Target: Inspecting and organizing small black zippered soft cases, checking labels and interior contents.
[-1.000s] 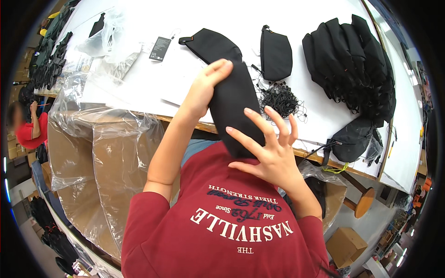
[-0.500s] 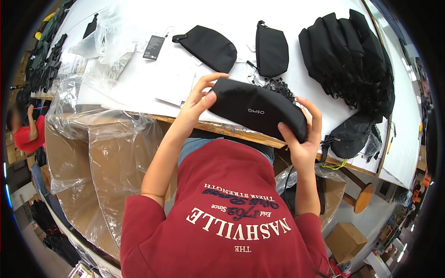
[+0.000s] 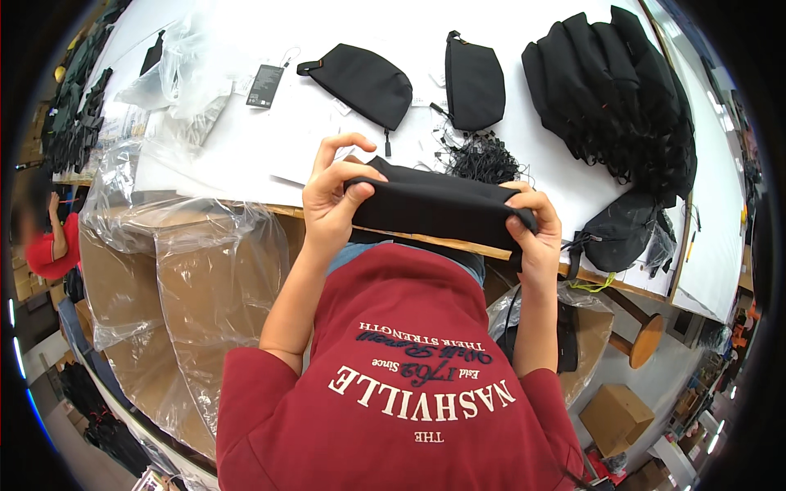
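Head view: both hands hold a black pouch [image 3: 438,211] level in front of the chest, just above the near edge of the white bench [image 3: 246,155]. The left hand [image 3: 332,200] grips the pouch's left end, fingers [image 3: 348,147] curled over its top edge and thumb along the front. The right hand [image 3: 536,229] clamps the right end, fingers wrapped round it. The pouch lies long side across, its narrow top edge turned up toward the camera. Behind it on the bench, a tangle of black cords [image 3: 483,157] sits just past the pouch. Farther back lie two more black pouches, one rounded [image 3: 364,82] and one upright [image 3: 473,82], well apart from the hands. A black hang tag [image 3: 265,86] lies to the left of them, near crumpled clear plastic bags [image 3: 184,74]. A heap of black bags [image 3: 614,98] fills the right part of the bench. Left of the person stands a cardboard box lined with clear plastic [image 3: 188,278]. At the far left edge another person in red [image 3: 53,245] is partly in sight.
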A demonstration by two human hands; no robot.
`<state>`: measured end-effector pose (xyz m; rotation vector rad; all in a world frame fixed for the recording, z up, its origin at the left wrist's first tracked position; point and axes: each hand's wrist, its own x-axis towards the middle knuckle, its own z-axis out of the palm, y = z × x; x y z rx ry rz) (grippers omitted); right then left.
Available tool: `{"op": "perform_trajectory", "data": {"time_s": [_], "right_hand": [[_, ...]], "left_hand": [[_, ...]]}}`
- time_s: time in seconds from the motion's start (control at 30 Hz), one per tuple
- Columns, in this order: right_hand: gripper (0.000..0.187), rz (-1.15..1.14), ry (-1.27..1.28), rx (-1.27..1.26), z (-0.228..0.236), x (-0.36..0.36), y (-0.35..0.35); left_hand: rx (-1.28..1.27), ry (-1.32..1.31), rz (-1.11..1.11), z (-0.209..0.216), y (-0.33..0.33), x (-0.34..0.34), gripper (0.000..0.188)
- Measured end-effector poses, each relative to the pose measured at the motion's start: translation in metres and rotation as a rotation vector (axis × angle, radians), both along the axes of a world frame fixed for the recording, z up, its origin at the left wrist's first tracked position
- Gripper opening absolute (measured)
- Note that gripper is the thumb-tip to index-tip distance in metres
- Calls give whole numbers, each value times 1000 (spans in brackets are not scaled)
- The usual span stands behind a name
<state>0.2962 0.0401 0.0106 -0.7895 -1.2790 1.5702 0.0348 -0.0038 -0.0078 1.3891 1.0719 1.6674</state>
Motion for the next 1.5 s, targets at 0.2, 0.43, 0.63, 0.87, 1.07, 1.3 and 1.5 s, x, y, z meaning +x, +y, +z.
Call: {"op": "perform_trajectory", "data": {"time_s": [0.2,0.43,0.63,0.87,1.07,1.3,1.5], "right_hand": [[41,73,-532,409,25,16,4],[41,115,-708,470,25,0,-8],[28,218,-673,284,26,7,-13],[26,-278,-551,463,56,64,34],[32,-1202,-26,458,75,137,66],[31,-1166,-787,729,-12,112,7],[38,-678,-1269,467,-64,89,-6]], "left_hand": [[-103,125,-205,6,4,-13,21],[-659,75,-251,-5,3,-5,19],[-790,-13,-359,-12,-8,-5,15],[-586,28,-311,-3,6,-6,23],[-720,89,-252,-16,-7,-28,23],[-547,241,105,-40,-4,-43,17],[-392,842,511,-53,10,-74,40]]}}
